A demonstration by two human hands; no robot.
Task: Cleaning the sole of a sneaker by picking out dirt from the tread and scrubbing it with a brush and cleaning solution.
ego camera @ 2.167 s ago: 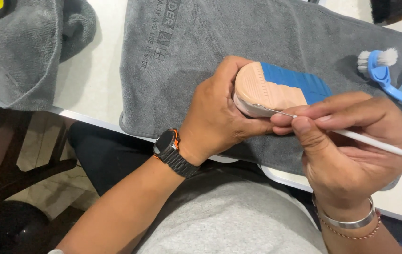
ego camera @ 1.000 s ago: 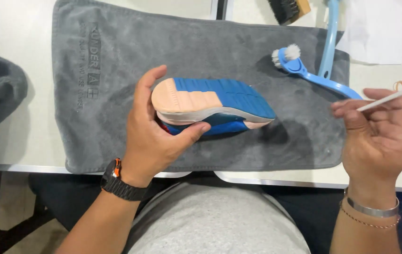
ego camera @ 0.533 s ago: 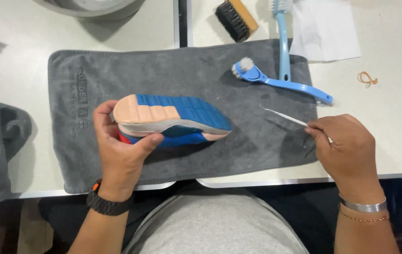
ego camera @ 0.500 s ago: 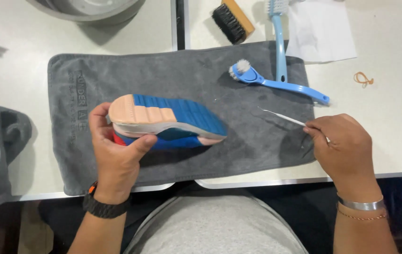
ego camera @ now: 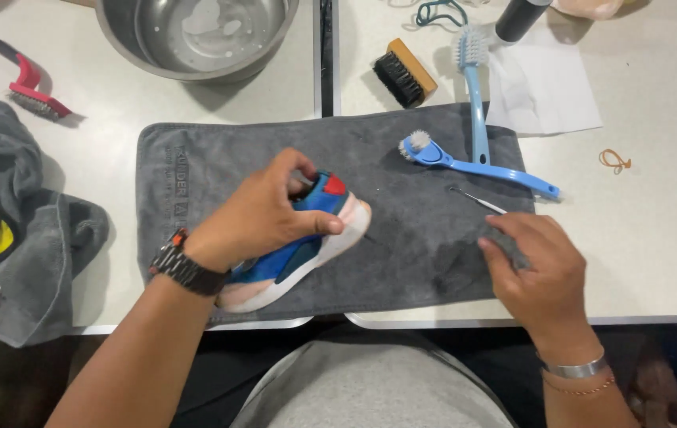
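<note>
My left hand (ego camera: 251, 218) grips a blue sneaker (ego camera: 299, 255) with a red patch and a pale pink sole. The shoe lies on its side on a grey towel (ego camera: 219, 154), toe pointing right. At the towel's right edge my right hand (ego camera: 537, 269) rests knuckles up, fingers curled around the near end of a thin metal pick (ego camera: 473, 198). The pick's tip points up-left and lies low over the towel. A black watch sits on my left wrist and a silver bracelet on my right.
A blue brush with white bristles (ego camera: 477, 166) lies on the towel. Behind it are a second blue brush (ego camera: 472, 75), a wooden brush (ego camera: 403, 73), white paper (ego camera: 541, 91) and a dark bottle (ego camera: 521, 14). A steel bowl (ego camera: 196, 40), a red brush (ego camera: 25, 85) and a crumpled grey cloth (ego camera: 33, 238) lie to the left.
The sneaker has gone from sole-up to lying on its side on the towel under my left hand. My right hand has lowered the pick toward the towel's right edge.
</note>
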